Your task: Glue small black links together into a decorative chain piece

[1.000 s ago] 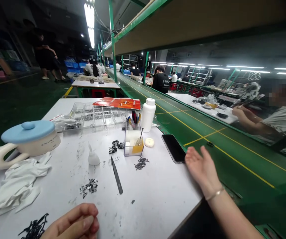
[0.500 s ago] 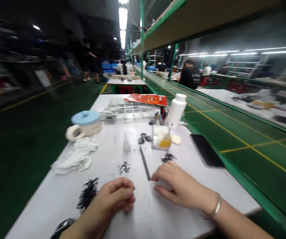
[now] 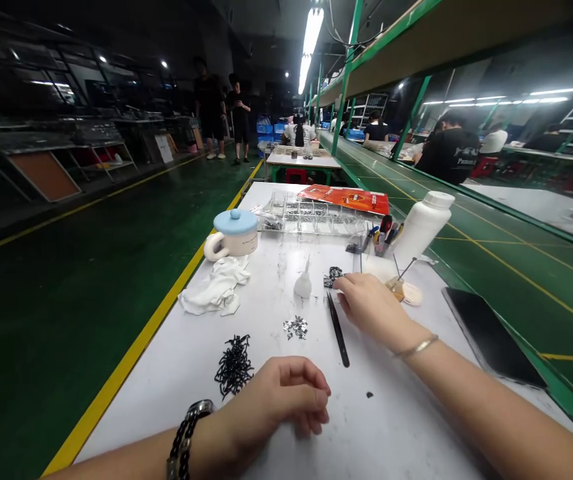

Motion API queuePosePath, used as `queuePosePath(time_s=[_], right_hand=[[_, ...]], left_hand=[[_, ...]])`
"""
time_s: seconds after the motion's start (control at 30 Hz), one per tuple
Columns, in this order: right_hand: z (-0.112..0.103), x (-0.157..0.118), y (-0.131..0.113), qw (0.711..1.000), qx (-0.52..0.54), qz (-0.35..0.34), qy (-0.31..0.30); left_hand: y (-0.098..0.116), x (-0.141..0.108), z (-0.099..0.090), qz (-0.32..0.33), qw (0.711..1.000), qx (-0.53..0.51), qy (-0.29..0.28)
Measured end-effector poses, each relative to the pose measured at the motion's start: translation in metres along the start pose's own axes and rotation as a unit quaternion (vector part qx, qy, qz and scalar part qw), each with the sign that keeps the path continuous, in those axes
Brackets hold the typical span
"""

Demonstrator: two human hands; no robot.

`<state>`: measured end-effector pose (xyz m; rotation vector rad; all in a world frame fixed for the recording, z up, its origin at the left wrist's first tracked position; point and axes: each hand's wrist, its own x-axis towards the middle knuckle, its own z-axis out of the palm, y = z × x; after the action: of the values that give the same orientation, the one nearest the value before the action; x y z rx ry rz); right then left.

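Note:
My right hand (image 3: 372,301) reaches over the table, fingertips at a small pile of black and shiny parts (image 3: 333,276); its thumb and fingers look apart. Beside it lies a pair of dark tweezers (image 3: 338,331). Nearer me, my left hand (image 3: 289,395) rests with fingers curled in and thumb close to the fingertips; anything inside is hidden. Just beyond it are a heap of black hook-like pieces (image 3: 234,367) and a scatter of small silver parts (image 3: 296,327). A single dark piece (image 3: 369,395) sits right of my left hand. A white nozzle bottle (image 3: 303,284) stands centrally.
A lidded mug (image 3: 239,240) and white cloth (image 3: 216,288) are at the left. Behind lie a clear compartment tray (image 3: 311,223) and red packet (image 3: 349,198). To the right are a white bottle (image 3: 424,225), pen holder (image 3: 374,265) and phone (image 3: 491,333).
My right hand has gone forward from the tweezers' near end to the black and shiny parts. The single dark piece now shows. My left hand stays curled. The view has swung left.

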<state>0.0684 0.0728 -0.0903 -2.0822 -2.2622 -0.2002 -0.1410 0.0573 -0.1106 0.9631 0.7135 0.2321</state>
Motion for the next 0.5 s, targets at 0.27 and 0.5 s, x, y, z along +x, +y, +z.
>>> queuePosePath(time_s=[0.27, 0.5], right_hand=[[0.011, 0.046, 0.001, 0.992, -0.109, 0.002, -0.070], [0.010, 0.056, 0.006, 0.988, -0.118, -0.011, -0.095]], left_hand=[[0.001, 0.001, -0.001, -0.004, 1.000, 0.013, -0.002], [0.000, 0.005, -0.003, 0.014, 1.000, 0.011, 0.011]])
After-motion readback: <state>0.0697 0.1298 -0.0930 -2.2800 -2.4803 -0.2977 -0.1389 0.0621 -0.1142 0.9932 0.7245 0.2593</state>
